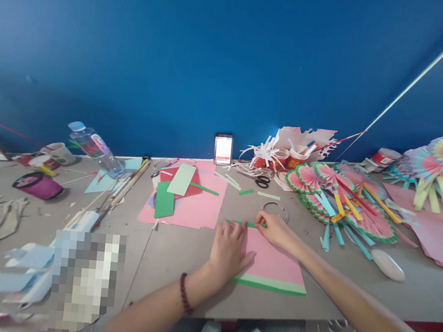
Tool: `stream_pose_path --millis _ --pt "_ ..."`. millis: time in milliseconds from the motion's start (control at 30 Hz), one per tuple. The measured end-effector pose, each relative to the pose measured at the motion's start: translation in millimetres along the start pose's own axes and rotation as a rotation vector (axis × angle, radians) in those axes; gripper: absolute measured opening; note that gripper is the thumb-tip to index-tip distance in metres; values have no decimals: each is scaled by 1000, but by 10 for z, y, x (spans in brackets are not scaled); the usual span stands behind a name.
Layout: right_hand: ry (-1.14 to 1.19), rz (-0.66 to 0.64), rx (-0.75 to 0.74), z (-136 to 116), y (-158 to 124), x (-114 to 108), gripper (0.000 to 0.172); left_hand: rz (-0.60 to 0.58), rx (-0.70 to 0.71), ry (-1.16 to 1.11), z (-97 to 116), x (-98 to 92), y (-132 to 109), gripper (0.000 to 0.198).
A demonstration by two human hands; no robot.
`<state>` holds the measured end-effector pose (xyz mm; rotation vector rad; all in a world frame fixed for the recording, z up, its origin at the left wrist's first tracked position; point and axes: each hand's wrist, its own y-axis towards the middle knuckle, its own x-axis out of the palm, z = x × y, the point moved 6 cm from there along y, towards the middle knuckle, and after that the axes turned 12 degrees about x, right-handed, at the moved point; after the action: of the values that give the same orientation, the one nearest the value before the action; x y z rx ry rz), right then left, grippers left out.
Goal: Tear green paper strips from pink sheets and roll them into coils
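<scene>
On the grey table (173, 270) lies the pink sheet (275, 258), its near edge in 2 greens. The left hand (228, 249), fingers spread, best bears down flat against skewing; the right hand (276, 228), bunched at the far green edging (251, 225) (pinching or not, I cannot tell), best works lightly.

**Gap near left, clutter at right**

Bare tabletop (171, 254) offers passage between the left hand (230, 248) and the layered pink sheets (207, 206). Just beyond the right hand (273, 227) lies a silvery ring (285, 209), with scissors (262, 182) farther back; paper fans (348, 198) and a white oval object (388, 265) narrow the right side.
</scene>
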<state>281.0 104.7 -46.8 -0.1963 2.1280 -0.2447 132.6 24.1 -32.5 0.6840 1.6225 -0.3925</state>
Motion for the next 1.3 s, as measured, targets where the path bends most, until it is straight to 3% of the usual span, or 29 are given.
stream_pose_path --millis 1000,1300 --pt "32 15 -30 -5 -33 1 12 2 33 -22 -38 -14 -25 67" --pt "21 33 -3 11 -34 11 11 33 -23 -51 -17 48 -57 69"
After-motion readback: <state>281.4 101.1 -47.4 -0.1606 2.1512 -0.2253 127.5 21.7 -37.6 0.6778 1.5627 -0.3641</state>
